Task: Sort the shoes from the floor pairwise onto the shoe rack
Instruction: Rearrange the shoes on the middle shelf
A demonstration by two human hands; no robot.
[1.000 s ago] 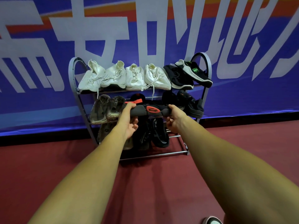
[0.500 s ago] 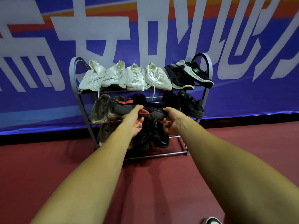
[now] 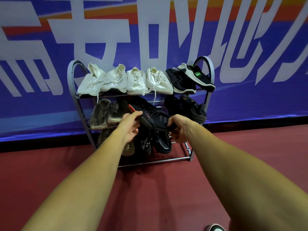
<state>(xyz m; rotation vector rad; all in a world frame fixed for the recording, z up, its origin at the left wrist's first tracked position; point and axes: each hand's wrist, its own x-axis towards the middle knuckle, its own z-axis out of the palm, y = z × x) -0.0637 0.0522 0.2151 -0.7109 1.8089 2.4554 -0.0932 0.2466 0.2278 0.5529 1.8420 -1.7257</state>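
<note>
Black shoe [image 3: 156,118] held by left hand [image 3: 130,127] and right hand [image 3: 181,129].

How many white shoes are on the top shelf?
4. In a row from the left end of the shoe rack: leftmost white shoe, second white shoe, third white shoe, fourth white shoe, beside a black shoe. None seems hidden.

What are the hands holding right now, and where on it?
A black shoe: left hand grips its red-tabbed end, right hand the opposite end.
</note>
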